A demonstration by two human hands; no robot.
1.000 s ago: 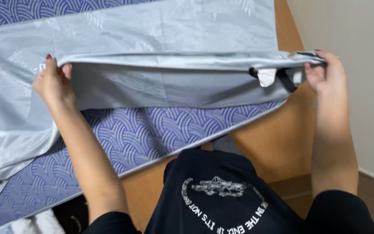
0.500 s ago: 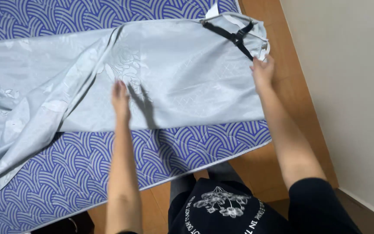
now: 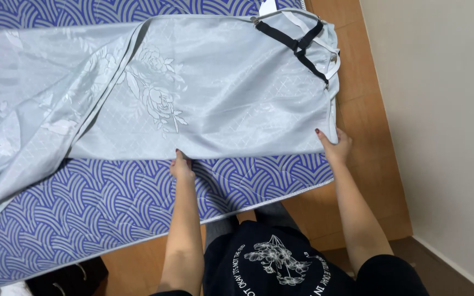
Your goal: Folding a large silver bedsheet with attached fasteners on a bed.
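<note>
Nearest to you is your own black top with a pale flower print (image 3: 278, 263), and from it both forearms reach out over the near edge of the mattress with the blue and white wave-pattern cover (image 3: 111, 203), which takes up most of the view and serves here as the landmark. Your left hand (image 3: 181, 166) lies on that mattress about midway along the near hem of the pale grey, shiny quilted sheet with a woven rose pattern (image 3: 220, 93); the fingers are drawn together, their tips at or just under the hem, and you cannot tell from this angle whether they pinch the cloth or only press on it. Your right hand (image 3: 334, 145) sits at the mattress's right edge, on the sheet's near right corner, fingers bent over the fabric with the red-painted nails showing; it appears to hold that corner, though the grip underneath is hidden. The sheet itself lies spread flat across the right part of the mattress, its near hem running straight between your two hands, while toward the left it falls into loose folds and bunches over the mattress's left side. Further out, at the sheet's far right corner, black elastic straps with small metal clips (image 3: 297, 44) cross the fabric in an X. Beyond the mattress's right edge are the wooden boards of the bed base (image 3: 368, 115), and past them the plain beige wall (image 3: 440, 109).
</note>
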